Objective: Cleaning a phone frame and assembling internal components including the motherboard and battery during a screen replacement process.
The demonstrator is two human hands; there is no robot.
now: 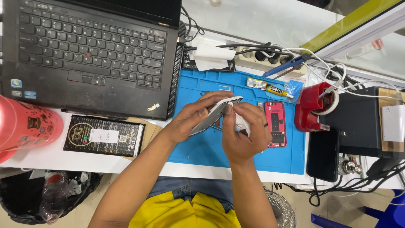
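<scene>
While the left hand (192, 118) grips a white phone frame (215, 114) by its lower edge, tilted and held just above the blue work mat (198, 147), the right hand (244, 133) is closed on a small white wipe (241, 122), with its thumb pressed against the upper right corner of the frame. Both hands work over the middle of the mat, at the near centre of the desk (46, 158).

Step in hand, as judged from the grip: wiping or cleaning along the edge of the frame. A further pass along that edge would call for a steady hold from the left hand and light, even pressure from the wipe, so that the thin frame does not flex.

A red phone housing (275, 123) lies flat on the mat just right of the right hand. A small tube of adhesive (276, 90) lies far of it, beside a clear packet. A red tape dispenser (312, 107) stands at the right edge of the mat and holds a roll of tape.

Containers: a black bag (25, 198) hangs below the near left edge of the desk and holds an empty clear plastic bottle (52, 196) and crumpled waste. A red cup (25, 124) lies at the left; its contents cannot be seen. A black laptop (93, 50) occupies the far left.
</scene>
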